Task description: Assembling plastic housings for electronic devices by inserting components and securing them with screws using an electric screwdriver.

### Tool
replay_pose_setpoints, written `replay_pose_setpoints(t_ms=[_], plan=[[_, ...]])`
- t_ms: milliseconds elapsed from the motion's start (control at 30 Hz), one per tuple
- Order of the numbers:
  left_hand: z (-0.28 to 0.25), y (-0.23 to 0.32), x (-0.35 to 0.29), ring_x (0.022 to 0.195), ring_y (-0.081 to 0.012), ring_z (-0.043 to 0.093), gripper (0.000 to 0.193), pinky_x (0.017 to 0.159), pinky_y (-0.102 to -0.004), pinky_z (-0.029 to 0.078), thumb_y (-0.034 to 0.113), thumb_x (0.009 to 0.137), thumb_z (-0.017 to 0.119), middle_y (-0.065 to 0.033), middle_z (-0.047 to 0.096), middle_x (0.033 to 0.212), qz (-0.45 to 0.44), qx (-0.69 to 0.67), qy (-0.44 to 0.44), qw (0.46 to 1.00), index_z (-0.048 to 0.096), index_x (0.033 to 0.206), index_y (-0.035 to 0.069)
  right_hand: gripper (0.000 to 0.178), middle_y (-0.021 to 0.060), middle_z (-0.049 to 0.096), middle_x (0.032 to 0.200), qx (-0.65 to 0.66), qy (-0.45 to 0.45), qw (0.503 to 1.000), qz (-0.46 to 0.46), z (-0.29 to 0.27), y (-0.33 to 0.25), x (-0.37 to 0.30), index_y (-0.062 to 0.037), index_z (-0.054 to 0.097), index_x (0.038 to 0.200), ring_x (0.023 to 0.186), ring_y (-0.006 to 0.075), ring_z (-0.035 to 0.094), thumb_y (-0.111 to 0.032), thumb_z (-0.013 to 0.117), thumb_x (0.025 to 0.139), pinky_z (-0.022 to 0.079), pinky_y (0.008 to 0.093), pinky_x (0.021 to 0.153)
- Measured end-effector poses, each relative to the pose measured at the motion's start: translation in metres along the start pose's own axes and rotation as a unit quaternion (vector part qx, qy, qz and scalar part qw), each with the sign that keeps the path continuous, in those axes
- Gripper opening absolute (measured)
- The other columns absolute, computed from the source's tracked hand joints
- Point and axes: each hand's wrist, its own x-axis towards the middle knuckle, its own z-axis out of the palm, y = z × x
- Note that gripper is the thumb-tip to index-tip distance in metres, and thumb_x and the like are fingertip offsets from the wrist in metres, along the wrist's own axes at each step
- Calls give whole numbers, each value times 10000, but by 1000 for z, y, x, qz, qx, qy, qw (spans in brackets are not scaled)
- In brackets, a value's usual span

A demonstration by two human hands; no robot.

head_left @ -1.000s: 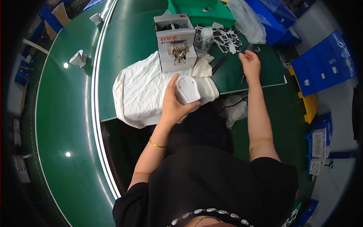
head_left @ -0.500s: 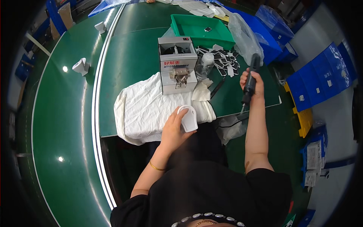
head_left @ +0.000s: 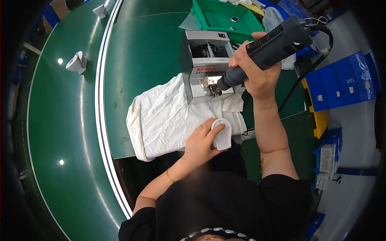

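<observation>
My left hand (head_left: 202,145) is closed on a white plastic housing (head_left: 222,138), its thumb reaching inside the rim, just above the front edge of a white cloth (head_left: 165,118). In my right hand (head_left: 261,76) is a black corded electric screwdriver (head_left: 271,44), tilted so that its nose points down and left. That nose is at the front of a grey screw feeder machine (head_left: 209,66), by the small metal outlet. Whether the bit touches a screw there is too small to tell.
Behind the feeder stands a green tray (head_left: 217,16) with a few small pieces in it. The screwdriver's black cable (head_left: 299,82) loops down on the right. On the left green conveyor belt (head_left: 60,120) lie two white housings (head_left: 77,63). Blue bins (head_left: 341,82) stand at the far right.
My right hand has swung the screwdriver from upright at the right over to the feeder's outlet. My left hand with the housing has shifted slightly right in view, as has the whole bench.
</observation>
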Motion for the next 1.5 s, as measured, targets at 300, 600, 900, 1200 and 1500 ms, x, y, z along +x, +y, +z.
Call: replay_pose_setpoints(t_ms=[300, 600, 900, 1200, 1500], plan=[[-6, -7, 6, 1129, -376, 588, 732, 916, -419, 509, 223, 598, 883, -187, 553, 1318, 10, 3, -28, 1000, 565, 1243, 89, 828, 62, 624, 874, -54, -184, 978, 82, -10, -31, 12, -17, 342, 1414, 850, 169, 628, 44, 781, 714, 511, 309, 825], [1, 6, 1, 1149, -370, 577, 622, 933, -418, 495, 142, 561, 858, -195, 534, 1335, -8, 48, -43, 998, 664, 1152, 164, 871, 162, 653, 1101, -190, -178, 964, 56, -9, -18, 8, -58, 400, 1362, 965, 282, 663, -376, 868, 700, 502, 379, 882], [7, 18, -9, 1150, -413, 574, 653, 942, -424, 498, 136, 561, 862, -271, 510, 1342, -58, 71, -43, 995, 685, 1189, 173, 680, 123, 637, 1049, -1, -217, 971, 102, -11, -16, 0, -94, 417, 1330, 952, 220, 641, -201, 803, 781, 497, 350, 827], [26, 15, -7, 1133, -407, 580, 696, 926, -426, 505, 164, 523, 892, -267, 510, 1340, -26, 92, 26, 995, 683, 1187, 170, 366, -17, 633, 804, 45, -69, 996, 16, 1, 3, 0, -55, 606, 1086, 699, 47, 590, -62, 807, 780, 491, 222, 638], [21, 1, -12, 1159, -391, 571, 716, 910, -425, 506, 208, 592, 882, -229, 527, 1328, -11, 56, 35, 998, 632, 1263, 210, 381, 53, 619, 727, -38, -84, 996, -13, -8, -35, -47, 41, 488, 1174, 638, 114, 604, 52, 652, 830, 513, 267, 627]])
